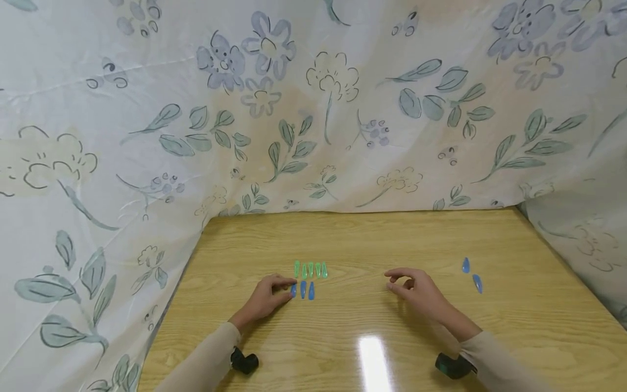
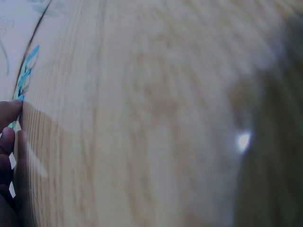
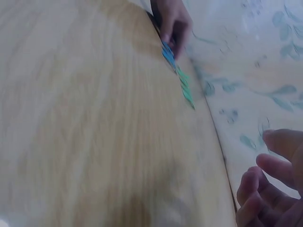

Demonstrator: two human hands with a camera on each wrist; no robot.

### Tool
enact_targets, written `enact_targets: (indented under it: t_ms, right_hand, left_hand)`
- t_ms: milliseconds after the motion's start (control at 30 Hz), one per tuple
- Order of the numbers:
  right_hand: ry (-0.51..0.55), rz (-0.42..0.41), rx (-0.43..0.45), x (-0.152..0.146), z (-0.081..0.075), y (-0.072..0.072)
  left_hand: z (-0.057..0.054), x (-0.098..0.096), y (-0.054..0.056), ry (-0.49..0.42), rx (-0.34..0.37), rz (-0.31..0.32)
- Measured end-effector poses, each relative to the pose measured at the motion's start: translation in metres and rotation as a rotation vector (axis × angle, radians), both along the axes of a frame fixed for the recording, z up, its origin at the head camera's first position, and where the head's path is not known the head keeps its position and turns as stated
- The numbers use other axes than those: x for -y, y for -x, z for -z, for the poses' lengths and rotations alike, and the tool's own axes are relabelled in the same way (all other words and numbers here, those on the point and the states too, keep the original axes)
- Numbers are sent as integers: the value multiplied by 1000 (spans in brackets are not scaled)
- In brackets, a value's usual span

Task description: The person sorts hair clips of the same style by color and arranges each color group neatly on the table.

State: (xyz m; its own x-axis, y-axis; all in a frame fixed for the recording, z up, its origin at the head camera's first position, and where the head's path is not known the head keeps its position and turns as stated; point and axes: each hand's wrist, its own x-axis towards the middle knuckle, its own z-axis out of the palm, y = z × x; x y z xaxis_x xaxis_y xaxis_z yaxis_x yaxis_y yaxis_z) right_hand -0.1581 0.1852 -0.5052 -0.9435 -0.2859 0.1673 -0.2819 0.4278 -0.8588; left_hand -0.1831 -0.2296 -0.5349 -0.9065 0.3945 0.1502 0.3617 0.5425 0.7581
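Thumb and index finger of my left hand (image 1: 266, 296) pinch the ends of a blue snap hair clip (image 1: 293, 290), the leftmost of three in a short row on the table. Two more blue hair clips (image 1: 307, 290) lie just right of it, upright and side by side. Above them runs a row of several green hair clips (image 1: 311, 270). My right hand (image 1: 418, 294) hovers over the table between the rows and the right side, fingers loosely bent, nothing held. In the right wrist view its fingers (image 3: 279, 179) are apart from any clip.
Two loose blue hair clips (image 1: 472, 276) lie on the right part of the wooden table (image 1: 372, 234). A floral cloth (image 1: 313, 109) hangs behind the table and along its sides. Light glares off the tabletop near the front.
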Motion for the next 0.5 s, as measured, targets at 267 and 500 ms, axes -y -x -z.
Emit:
enact_targets:
  t_ms: [267,500]
  right_hand:
    - [-36,49,-71,-41,-4,5]
    - [-102,106,-138,-78,-7,8]
  left_hand:
    - [0,3,-1,7,5,7]
    - [2,2,0,6,-7,15]
